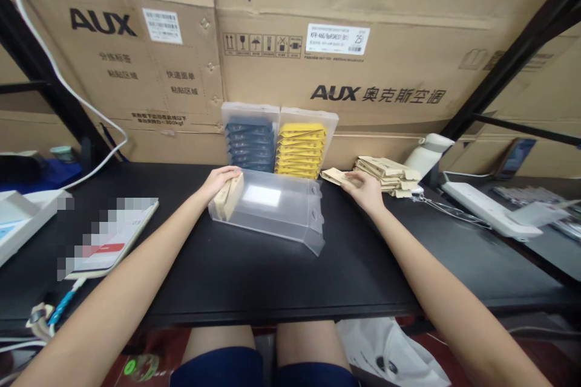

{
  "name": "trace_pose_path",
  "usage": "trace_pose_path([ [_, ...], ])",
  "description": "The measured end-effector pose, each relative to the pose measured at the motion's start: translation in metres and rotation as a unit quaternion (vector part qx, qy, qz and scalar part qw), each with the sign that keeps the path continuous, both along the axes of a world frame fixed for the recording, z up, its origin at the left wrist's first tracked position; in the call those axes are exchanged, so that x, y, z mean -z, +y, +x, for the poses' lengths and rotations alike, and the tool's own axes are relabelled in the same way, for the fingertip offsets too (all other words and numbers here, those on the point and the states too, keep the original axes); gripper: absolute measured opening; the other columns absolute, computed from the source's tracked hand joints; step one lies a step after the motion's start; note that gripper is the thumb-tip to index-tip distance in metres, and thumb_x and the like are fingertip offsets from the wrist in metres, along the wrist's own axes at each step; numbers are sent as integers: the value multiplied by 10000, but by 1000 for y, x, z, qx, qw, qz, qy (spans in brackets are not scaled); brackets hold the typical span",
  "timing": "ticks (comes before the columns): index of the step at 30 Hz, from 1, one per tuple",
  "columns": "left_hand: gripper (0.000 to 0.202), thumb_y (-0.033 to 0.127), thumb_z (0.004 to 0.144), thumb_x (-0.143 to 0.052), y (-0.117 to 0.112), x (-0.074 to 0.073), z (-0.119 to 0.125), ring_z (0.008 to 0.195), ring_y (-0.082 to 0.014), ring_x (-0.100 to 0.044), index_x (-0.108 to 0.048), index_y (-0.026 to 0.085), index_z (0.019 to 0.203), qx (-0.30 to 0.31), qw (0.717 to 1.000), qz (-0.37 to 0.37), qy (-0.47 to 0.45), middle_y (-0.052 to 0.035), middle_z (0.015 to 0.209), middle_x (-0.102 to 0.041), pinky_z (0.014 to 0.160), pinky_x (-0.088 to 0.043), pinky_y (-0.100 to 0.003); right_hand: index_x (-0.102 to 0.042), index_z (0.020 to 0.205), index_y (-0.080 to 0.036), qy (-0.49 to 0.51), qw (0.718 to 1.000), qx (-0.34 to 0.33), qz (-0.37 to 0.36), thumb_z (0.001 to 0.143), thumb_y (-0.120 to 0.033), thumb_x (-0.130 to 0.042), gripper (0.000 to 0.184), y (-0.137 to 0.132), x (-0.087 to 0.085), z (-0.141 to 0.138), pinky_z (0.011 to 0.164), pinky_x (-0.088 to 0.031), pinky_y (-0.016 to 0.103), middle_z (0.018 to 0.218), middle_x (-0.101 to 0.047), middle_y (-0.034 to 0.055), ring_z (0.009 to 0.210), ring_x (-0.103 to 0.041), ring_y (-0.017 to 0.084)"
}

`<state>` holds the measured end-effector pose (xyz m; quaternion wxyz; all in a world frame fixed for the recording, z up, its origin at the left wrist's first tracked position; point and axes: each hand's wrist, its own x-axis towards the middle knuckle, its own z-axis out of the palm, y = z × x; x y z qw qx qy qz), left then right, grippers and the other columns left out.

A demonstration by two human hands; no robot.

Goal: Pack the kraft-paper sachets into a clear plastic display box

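A clear plastic box (276, 208) lies on its side in the middle of the black table (254, 272), its open end toward the right. My left hand (219, 180) grips the box's left end, where two tan packets (229, 196) stand inside it. My right hand (363, 190) rests with fingers closed on a loose tan packet (334, 176) lying beside a pile of tan packets (388, 174).
Behind the box stand a clear box of blue packets (249, 139) and one of yellow packets (303, 146), against large cardboard cartons (363, 60). A phone (109, 242) lies left, a white power strip (485, 210) and white bottle (426, 154) right.
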<state>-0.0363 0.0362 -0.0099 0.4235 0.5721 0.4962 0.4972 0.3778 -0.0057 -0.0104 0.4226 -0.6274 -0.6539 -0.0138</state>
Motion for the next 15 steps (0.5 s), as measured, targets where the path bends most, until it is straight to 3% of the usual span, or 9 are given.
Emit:
trace_pose_path([
  [10, 324, 401, 580, -748, 1, 1, -1, 1072, -282, -605, -754, 197, 831, 5, 1000, 6, 7, -72, 1019, -731, 966, -408, -354, -697, 885, -158, 16, 1000, -9, 21, 628, -271, -655, 284, 0, 0, -1, 908, -471, 430, 975, -721, 98, 948, -650, 285],
  [15, 319, 396, 579, -744, 0, 0, -1, 1059, -279, -609, -753, 196, 827, 5, 1000, 6, 5, -69, 1009, -733, 965, -409, -354, -687, 885, -166, 42, 998, -12, 42, 706, -352, -616, 268, -1, 1, -5, 882, -484, 379, 981, -715, 92, 938, -650, 256],
])
